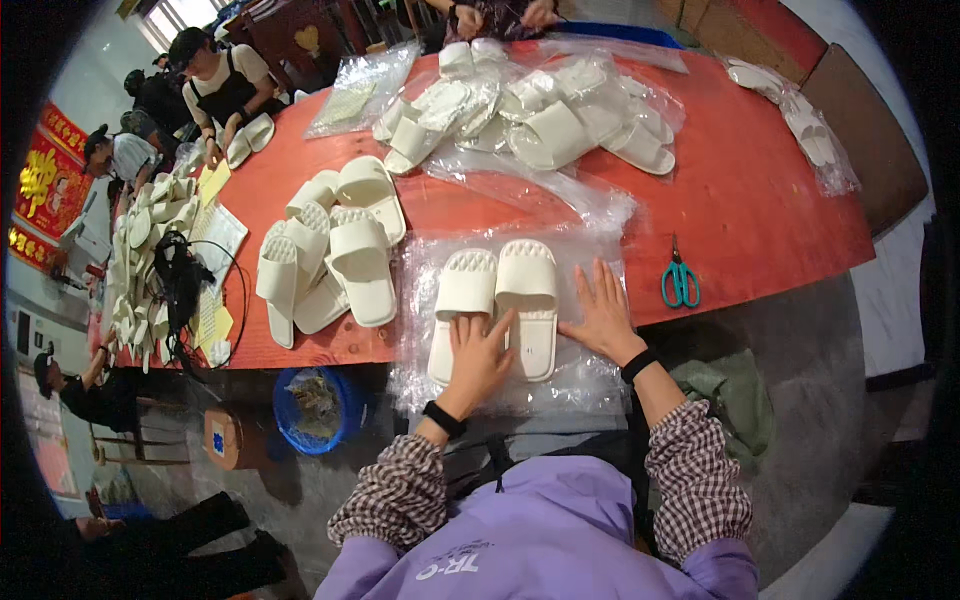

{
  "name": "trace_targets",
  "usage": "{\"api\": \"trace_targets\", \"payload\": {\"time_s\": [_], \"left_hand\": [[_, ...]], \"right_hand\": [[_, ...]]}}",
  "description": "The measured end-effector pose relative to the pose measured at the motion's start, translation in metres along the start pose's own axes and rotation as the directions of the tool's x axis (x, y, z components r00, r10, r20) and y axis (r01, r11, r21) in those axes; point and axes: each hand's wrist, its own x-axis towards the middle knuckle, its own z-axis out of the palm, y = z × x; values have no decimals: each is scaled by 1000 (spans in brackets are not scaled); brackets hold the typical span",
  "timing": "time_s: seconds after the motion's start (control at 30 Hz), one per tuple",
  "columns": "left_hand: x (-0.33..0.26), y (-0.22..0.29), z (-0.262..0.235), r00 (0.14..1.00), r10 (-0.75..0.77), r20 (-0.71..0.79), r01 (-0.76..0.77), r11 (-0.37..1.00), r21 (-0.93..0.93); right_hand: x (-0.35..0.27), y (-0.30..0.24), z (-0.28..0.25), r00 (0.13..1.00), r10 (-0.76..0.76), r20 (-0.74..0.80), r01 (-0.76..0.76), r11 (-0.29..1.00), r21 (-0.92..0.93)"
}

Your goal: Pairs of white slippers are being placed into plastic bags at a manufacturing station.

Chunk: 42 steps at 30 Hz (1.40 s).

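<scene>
A pair of cream slippers lies side by side on a clear plastic bag (415, 270) in front of me, the left slipper (467, 290) next to the right slipper (527, 285). My left hand (478, 362) rests on the footbed of the left slipper, fingers apart, with the thumb reaching over toward the other one. Flat on the plastic just right of the pair, my right hand (605, 318) has its fingers spread and holds nothing. Teal-handled scissors (681, 284) lie on the red table (730, 220) farther right.
Loose slippers (362, 255) are stacked to the left. Bagged slippers (540, 115) are heaped at the far side, others (800, 120) at far right. Black cables (178, 290) lie at the left edge. Below stands a blue bin (300, 435). Other people work around the table.
</scene>
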Motion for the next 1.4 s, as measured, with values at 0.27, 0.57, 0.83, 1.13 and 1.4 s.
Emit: {"api": "trace_targets", "payload": {"time_s": [0.27,0.57,0.83,1.13,1.4], "left_hand": [[-55,-20,-18,996,-17,-87,-2,977,-212],[-54,-29,-25,971,-151,-187,155,988,2],[-50,-9,-16,985,-157,-74,162,984,71],[-53,-13,-14,990,-140,-13,140,989,41],[-59,-9,-11,986,-131,-103,142,983,113]], "right_hand": [[5,-2,-7,997,3,72,-4,1000,3],[-25,17,-46,976,-151,157,135,985,109],[-37,24,-46,957,-201,207,148,958,246],[36,110,-46,791,612,-15,-255,353,900],[71,90,-35,774,577,261,-407,138,903]]}}
